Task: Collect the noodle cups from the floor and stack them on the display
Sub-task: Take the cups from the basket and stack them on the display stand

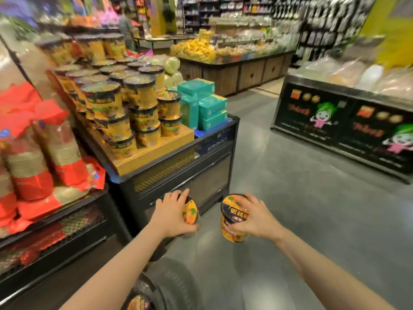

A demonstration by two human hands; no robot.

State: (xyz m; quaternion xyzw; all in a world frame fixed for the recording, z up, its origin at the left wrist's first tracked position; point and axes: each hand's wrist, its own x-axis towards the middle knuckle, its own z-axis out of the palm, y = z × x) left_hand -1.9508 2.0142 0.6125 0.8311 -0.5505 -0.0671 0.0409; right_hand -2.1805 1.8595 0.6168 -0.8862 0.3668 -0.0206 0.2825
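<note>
Hands low, a noodle cup in each

Left hand [173, 212], lower centre of the frame, fingers curled over the lid of a yellow-and-black round noodle cup [190, 213], gripping it from above so most of the tub is hidden under the palm. Right hand [253, 217], just beside it to the right, fingers and thumb wrapped round the rim of a second yellow noodle cup with a black lid [233, 218], tilted so its printed lid faces the camera. Both cups are held above the grey polished floor [301, 220], apart from each other, in front of the black metal display stand [178, 173].

Up the frame to the left, the stack of matching yellow noodle cups [125, 113] stands several tiers high on a wooden step riser [156, 148] on top of that stand. Teal cardboard boxes [207, 104] sit just beside the stack, to its right. At far left, red-and-clear packets [44, 153] lean on the neighbouring shelf. At bottom centre, blurred, another yellow-lidded cup [138, 303] lies beside a dark shape I cannot make out.
</note>
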